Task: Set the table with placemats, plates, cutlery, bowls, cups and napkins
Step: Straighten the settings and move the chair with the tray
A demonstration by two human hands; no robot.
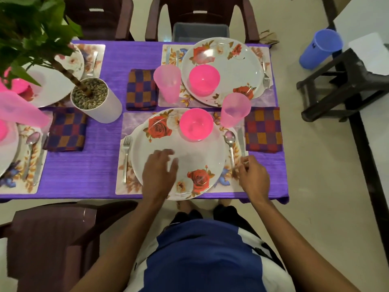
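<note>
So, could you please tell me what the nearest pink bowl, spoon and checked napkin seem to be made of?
Pink bowl: probably plastic, translucent and glossy.
Spoon: looks like polished metal; silvery, catching light.
Checked napkin: woven cloth, matte, with a visible weave and soft edges.

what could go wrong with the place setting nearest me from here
The near plate juts past the table edge, so pressure from the left hand over it might tip it. The right hand is at the knife and spoon; a slip could push them askew or reach the pink cup beyond.
</note>
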